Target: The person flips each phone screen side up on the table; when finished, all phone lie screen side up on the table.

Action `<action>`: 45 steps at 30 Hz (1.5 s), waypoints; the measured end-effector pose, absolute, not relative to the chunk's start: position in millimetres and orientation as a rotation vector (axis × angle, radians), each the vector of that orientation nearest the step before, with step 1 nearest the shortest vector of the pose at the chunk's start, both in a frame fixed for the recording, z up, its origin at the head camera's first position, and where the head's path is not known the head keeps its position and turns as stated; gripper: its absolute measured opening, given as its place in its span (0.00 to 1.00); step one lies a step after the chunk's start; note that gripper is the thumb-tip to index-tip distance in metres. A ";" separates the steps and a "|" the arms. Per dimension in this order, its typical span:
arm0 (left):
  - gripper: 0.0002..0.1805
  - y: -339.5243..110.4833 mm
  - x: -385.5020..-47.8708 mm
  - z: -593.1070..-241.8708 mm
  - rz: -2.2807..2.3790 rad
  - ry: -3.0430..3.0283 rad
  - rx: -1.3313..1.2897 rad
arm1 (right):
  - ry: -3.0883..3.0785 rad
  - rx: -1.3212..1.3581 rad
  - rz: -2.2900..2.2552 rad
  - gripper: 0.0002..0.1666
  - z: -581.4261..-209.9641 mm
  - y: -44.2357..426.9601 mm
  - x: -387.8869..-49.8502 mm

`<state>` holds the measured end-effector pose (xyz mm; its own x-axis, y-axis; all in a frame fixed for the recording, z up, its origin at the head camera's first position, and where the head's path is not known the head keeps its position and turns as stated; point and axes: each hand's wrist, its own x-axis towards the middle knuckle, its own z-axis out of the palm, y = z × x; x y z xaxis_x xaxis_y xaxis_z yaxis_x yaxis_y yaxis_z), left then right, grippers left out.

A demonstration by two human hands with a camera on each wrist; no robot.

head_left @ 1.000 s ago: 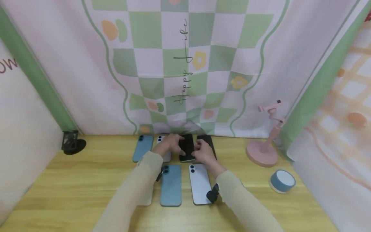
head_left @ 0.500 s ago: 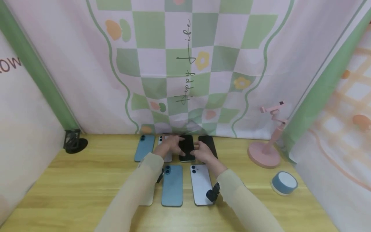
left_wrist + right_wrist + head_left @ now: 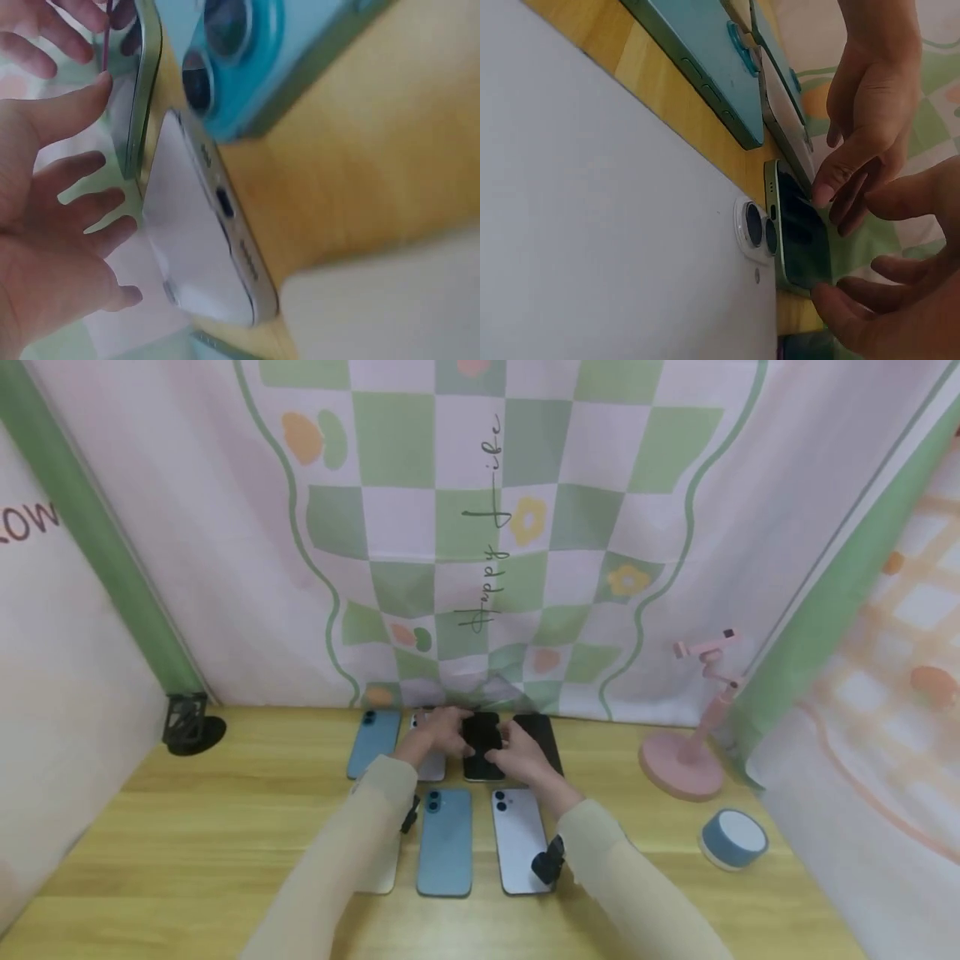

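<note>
A dark-screened phone [image 3: 480,770] lies face up in the back row, with green edges in the right wrist view. My left hand [image 3: 441,732] is over its left side, fingers spread and thumb toward the screen. From the right, my right hand [image 3: 522,755] reaches over the same phone, its fingers loosely bent in the right wrist view with nothing seen between them. A thin pinkish line [image 3: 106,37] runs by the left thumb tip; what it is I cannot tell. A white phone [image 3: 432,768] sits partly beneath the left hand, and another dark phone [image 3: 542,735] beside the right.
A blue phone [image 3: 372,743] is at the back left. In front lie another blue phone [image 3: 445,843], a white phone [image 3: 517,835] and a pale phone [image 3: 384,868] half behind the left sleeve. A pink stand [image 3: 682,766], blue-white round object [image 3: 733,838] and black stand [image 3: 193,735] flank them.
My right hand has shifted slightly left over the dark-screened phone. The left hand stays nearly in place. The view has tilted a little, and the phones keep their layout.
</note>
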<state>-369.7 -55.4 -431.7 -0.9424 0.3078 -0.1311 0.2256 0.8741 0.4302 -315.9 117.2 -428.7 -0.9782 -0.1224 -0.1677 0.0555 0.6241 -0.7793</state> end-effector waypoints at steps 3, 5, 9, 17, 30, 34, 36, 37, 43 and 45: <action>0.40 -69.7 -383.1 -441.1 0.584 2.893 0.423 | 2.689 -0.180 -1.217 0.36 -427.4 109.1 -314.4; 0.40 -79.2 -385.0 -440.4 0.555 2.907 0.398 | 2.719 -0.277 -1.171 0.35 -427.5 103.2 -313.8; 0.41 -95.4 -375.7 -428.5 0.541 2.918 0.301 | 2.744 -0.470 -1.099 0.35 -429.1 90.1 -311.7; 0.37 -124.1 -374.2 -429.2 0.549 2.848 0.197 | 2.768 -0.765 -0.861 0.30 -437.8 61.8 -308.9; 0.38 -132.6 -373.6 -430.9 0.572 2.820 0.242 | 2.891 -0.860 -0.400 0.29 -446.7 37.7 -315.4; 0.38 -130.4 -374.9 -430.0 0.581 2.821 0.228 | 2.896 -0.832 -0.338 0.26 -444.8 35.5 -317.1; 0.38 -129.9 -375.6 -429.6 0.575 2.819 0.230 | 2.883 -0.820 -0.345 0.24 -443.5 34.1 -317.2; 0.38 -129.6 -375.9 -429.5 0.569 2.819 0.233 | 2.874 -0.815 -0.355 0.24 -443.2 33.2 -317.1; 0.37 -129.7 -375.1 -429.0 0.550 2.812 0.219 | 2.842 -0.747 -0.416 0.24 -443.3 28.0 -315.2; 0.37 -130.0 -374.7 -429.5 0.553 2.809 0.214 | 2.841 -0.730 -0.424 0.25 -443.7 27.2 -314.3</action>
<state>-374.7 -130.0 -429.5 -0.9528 0.1947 -0.2331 0.0919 0.9163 0.3899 -314.3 27.2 -443.7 -0.8639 -0.4937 -0.1001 -0.4430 0.8392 -0.3155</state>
